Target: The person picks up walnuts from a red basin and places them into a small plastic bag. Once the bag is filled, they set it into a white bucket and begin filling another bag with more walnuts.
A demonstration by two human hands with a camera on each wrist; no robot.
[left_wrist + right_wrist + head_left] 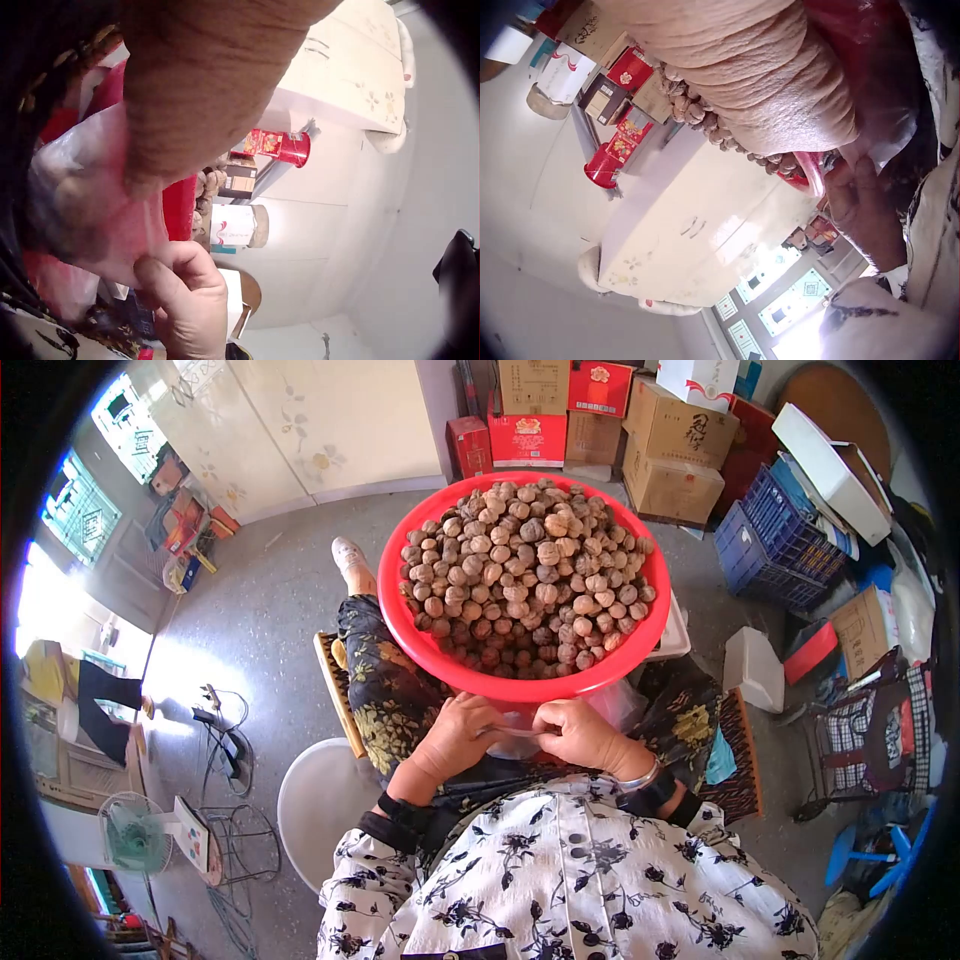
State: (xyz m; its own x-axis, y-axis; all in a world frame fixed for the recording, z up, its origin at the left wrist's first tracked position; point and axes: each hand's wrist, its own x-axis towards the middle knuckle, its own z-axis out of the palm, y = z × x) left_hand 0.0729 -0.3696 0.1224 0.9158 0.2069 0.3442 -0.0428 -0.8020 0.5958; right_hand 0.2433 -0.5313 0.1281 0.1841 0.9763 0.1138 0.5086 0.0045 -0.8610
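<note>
A clear plastic bag (90, 195) hangs between both hands, its top edge pinched on each side; in the left wrist view round brownish things show dimly through it. In the head view the left hand (462, 732) and the right hand (585, 735) are a short way apart, just below the rim of a red basin (400, 622). The basin holds a heap of walnuts (520, 570). The right hand's thumb and bent fingers pinch the bag's edge in the left wrist view. Much of the bag is hidden behind the hands in the head view.
A white bucket (325, 810) stands at the left of the seated person. Cardboard boxes (680, 450) and blue crates (780, 540) are stacked behind the basin and to the right. A fan (135, 832) and a round stool (205, 850) stand at far left.
</note>
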